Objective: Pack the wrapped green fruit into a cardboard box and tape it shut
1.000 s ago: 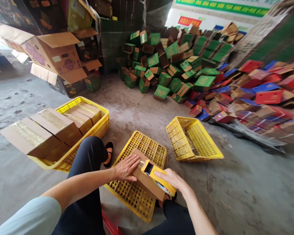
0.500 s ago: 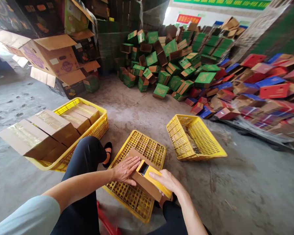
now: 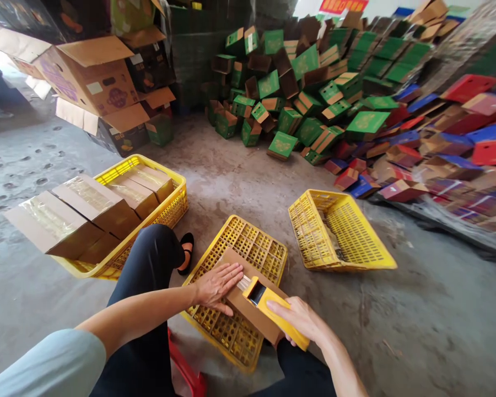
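A brown cardboard box lies on the bottom of an upturned yellow plastic crate between my knees. My left hand is flat on the box's upper end, fingers stretched out. Wrapped round the handle of a yellow tape dispenser is my right hand. The dispenser's head rests on or just over the box top. A short strip of clear tape runs from beside my left fingertips to the dispenser.
On my left, a yellow crate holds several taped cardboard boxes. Another yellow crate sits tilted at right. Open cartons are stacked at the back left; green boxes and red and blue boxes are heaped behind.
My right hand has drawn the tape dispenser down and right along the box, and a strip of tape now shows behind it. My left hand stays pressed on the box. The view has shifted slightly.
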A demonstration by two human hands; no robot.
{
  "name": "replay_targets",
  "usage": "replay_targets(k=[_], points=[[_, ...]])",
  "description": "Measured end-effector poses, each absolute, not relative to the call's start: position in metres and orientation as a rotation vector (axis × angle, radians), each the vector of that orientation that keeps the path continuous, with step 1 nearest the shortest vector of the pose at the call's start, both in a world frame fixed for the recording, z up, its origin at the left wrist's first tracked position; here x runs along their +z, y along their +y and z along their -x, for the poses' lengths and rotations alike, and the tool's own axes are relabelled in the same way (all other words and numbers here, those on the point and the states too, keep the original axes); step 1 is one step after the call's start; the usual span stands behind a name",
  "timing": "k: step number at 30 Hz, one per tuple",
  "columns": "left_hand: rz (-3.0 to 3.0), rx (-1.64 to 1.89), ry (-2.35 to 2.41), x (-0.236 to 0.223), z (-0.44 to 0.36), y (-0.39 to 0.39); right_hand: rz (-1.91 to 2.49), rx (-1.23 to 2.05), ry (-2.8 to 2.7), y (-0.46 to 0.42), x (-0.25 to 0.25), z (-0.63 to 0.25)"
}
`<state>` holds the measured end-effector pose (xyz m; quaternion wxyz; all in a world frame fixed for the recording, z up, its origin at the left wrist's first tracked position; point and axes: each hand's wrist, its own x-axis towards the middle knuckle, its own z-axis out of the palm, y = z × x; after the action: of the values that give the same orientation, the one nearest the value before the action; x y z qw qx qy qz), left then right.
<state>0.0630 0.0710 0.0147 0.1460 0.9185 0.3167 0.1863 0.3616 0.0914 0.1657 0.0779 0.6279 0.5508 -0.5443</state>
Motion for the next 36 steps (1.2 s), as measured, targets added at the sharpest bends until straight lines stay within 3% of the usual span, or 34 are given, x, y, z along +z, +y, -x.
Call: replay_targets(k=[36], points=[[-2.715,0.417,0.883,0.009,-0.095,0.062,-1.932,-1.579,1.589,0.075,0.165,-0.400]])
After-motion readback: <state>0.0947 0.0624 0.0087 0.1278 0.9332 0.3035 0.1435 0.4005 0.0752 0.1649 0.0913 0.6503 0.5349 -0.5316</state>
